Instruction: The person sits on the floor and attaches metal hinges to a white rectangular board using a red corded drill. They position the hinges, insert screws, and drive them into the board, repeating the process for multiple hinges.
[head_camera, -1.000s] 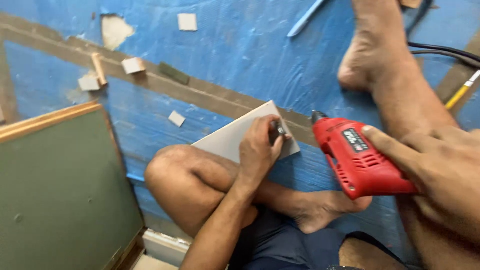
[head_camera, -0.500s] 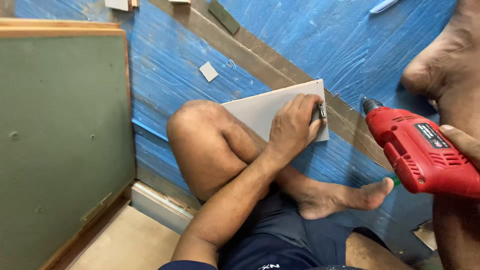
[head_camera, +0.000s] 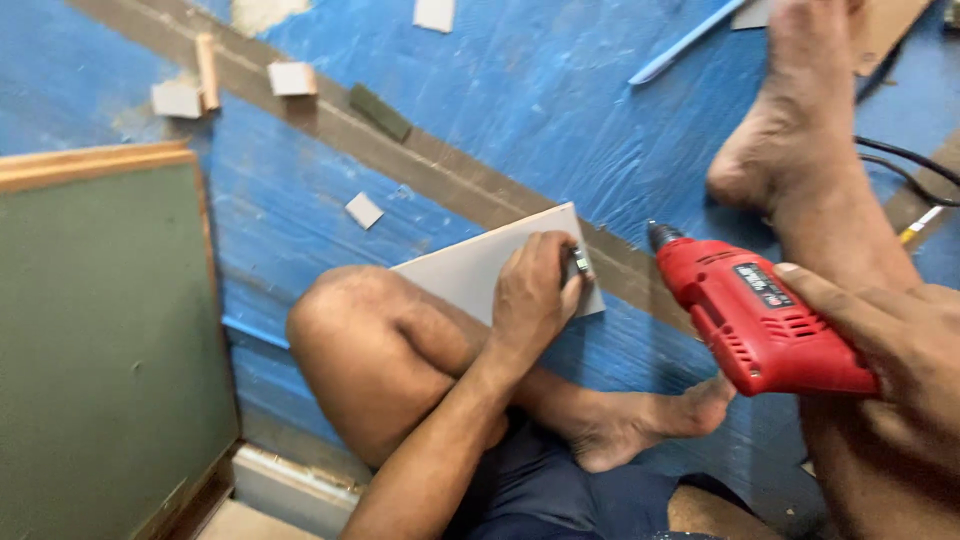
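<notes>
My left hand (head_camera: 533, 292) rests on a flat grey board (head_camera: 470, 270) that lies on the blue plastic sheet, and its fingers pinch a small dark metal piece (head_camera: 578, 262) near the board's right edge. My right hand (head_camera: 890, 350) grips a red electric drill (head_camera: 752, 315), whose chuck points up and left toward the board, a short way from the left hand. My bent left knee sits just below the board.
A green panel with a wooden frame (head_camera: 100, 340) fills the left side. A brown tape strip (head_camera: 400, 150) crosses the blue sheet (head_camera: 540, 90). Small wood offcuts (head_camera: 292, 78) lie at the top left. My right leg and foot (head_camera: 790, 130) stretch past a black cable (head_camera: 905, 160).
The view has swung back to the right and down, showing the offcuts and tape again. The drill sits closer to the left hand. The left hand stays on the board.
</notes>
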